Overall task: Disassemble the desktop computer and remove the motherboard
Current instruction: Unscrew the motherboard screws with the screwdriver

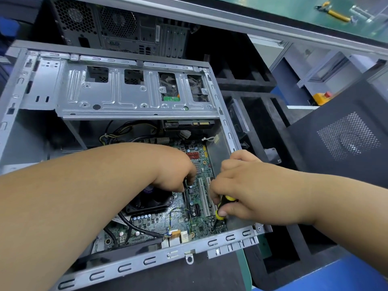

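- Motherboard [201, 198] is still sitting flat in the floor of the open computer case [130, 267], which is lying on its side on the dark tabletop [189, 276] in front of you.
- Your right hand [237, 192] is gripping a yellow-and-black screwdriver [222, 208], fingers curled round the handle, and you are pointing its shaft down at the board's near right corner, close to the white expansion slots [203, 198].
- Your left hand [178, 175] is reaching into the case just beside the CPU cooler fan [150, 201]; its fingertips are curling down onto something dark at the board, but I cannot tell whether they are pinching it or only touching.
- Judging from this, you are working on the mounting screws, so the step in hand is unfastening the board, not lifting it.
- Cables [134, 227] are still running across the lower part of the board and appear to be plugged into it, and the drive cage [134, 95] is still sitting above; the removed side panel [344, 139] is leaning off to your right.
- For the next move, you are likely needing a square seat of the tip in the screw head and steady downward pressure, so the tip is not slipping onto the circuitry.
- Before any lift, you are probably needing every remaining screw out and those cables unplugged.
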Motion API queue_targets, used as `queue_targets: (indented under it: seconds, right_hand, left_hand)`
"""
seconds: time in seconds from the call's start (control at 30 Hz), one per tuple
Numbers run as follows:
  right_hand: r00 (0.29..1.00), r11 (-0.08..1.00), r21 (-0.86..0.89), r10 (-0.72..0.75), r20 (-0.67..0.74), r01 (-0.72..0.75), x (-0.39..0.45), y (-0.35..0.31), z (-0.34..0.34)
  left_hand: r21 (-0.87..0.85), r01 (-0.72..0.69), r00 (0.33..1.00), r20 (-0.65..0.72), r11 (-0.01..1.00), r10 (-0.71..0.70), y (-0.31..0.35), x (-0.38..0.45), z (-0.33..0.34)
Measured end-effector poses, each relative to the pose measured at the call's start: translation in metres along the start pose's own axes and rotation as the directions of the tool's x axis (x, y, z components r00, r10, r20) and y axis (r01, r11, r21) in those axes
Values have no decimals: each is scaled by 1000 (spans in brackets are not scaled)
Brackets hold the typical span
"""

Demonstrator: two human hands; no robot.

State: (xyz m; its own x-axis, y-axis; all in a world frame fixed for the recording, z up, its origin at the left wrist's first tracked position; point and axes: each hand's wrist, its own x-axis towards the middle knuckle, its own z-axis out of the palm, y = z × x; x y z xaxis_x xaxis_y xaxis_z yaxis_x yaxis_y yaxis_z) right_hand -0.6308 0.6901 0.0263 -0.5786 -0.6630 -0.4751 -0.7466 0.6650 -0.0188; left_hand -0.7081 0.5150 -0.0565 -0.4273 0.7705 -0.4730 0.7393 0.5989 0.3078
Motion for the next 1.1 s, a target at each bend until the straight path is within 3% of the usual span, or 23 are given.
queue_targets:
  seconds: [0.13, 0.47, 0.63, 0.87, 1.1]
  right_hand:
    - [1000, 995, -96, -4, 0, 4, 3, -3, 4]
    - [1000, 999, 34, -23, 20, 22, -3, -3, 3]
    - [1000, 996, -85, -12, 15, 13, -1, -5, 5]
    - [999, 996, 85, -35, 15, 33, -2, -8, 2]
    - [999, 997, -82, -10, 38, 13, 1, -6, 1]
  left_hand:
    - [-5, 0, 1000, 4, 1000, 0, 0, -1, 0]
    - [-8, 16, 1000, 20, 1000, -16, 0, -1, 0]
    - [-12, 16, 1000, 20, 1000, -16, 1, -2, -1]
    - [-19, 19, 999, 30, 1000, -19, 1, -2, -1]
    - [-24, 25, 999, 28, 999, -24, 2, -3, -2]
